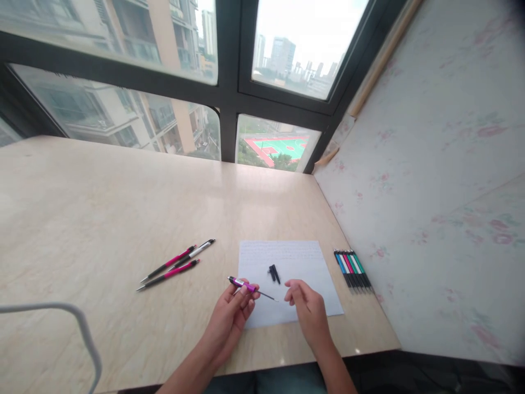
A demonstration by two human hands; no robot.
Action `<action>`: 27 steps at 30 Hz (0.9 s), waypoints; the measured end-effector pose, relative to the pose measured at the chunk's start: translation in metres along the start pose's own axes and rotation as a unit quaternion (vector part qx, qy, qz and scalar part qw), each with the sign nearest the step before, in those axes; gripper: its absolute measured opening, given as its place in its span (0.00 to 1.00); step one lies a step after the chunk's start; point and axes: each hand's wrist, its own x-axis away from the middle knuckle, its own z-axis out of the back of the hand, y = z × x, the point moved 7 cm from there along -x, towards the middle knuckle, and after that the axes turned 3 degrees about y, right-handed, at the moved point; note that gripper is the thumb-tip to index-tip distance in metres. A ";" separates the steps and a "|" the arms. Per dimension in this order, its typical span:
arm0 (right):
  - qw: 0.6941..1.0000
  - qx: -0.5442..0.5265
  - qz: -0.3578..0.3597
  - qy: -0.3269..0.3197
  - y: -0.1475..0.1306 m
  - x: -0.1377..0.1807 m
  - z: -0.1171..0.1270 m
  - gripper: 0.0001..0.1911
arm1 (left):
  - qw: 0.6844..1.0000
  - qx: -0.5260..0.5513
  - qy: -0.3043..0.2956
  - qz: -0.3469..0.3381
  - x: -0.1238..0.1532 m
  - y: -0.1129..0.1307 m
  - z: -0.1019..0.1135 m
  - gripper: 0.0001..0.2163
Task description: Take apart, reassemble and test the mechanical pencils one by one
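Note:
My left hand is closed round a purple pen whose thin refill tip sticks out to the right over a white sheet of paper. My right hand hovers just right of that tip, fingers curled with thumb and forefinger close together; whether they pinch anything I cannot make out. Small black pen parts lie on the paper just beyond both hands.
Three pens, pink and white with black, lie on the beige table to the left. A row of several coloured pens lies by the floral wall on the right. Windows run behind; a grey curved bar sits lower left.

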 end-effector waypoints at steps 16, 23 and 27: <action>0.956 0.262 0.085 -0.100 0.007 -0.042 -0.024 0.21 | 1.000 0.001 -0.004 0.003 -0.005 0.001 0.003 0.05; 0.952 0.269 0.084 -0.116 0.009 -0.043 -0.027 0.19 | 1.000 0.008 0.005 0.005 -0.002 0.002 0.001 0.05; 0.955 0.266 0.082 -0.104 0.012 -0.042 -0.027 0.15 | 1.000 0.012 0.012 0.009 -0.003 0.000 0.004 0.06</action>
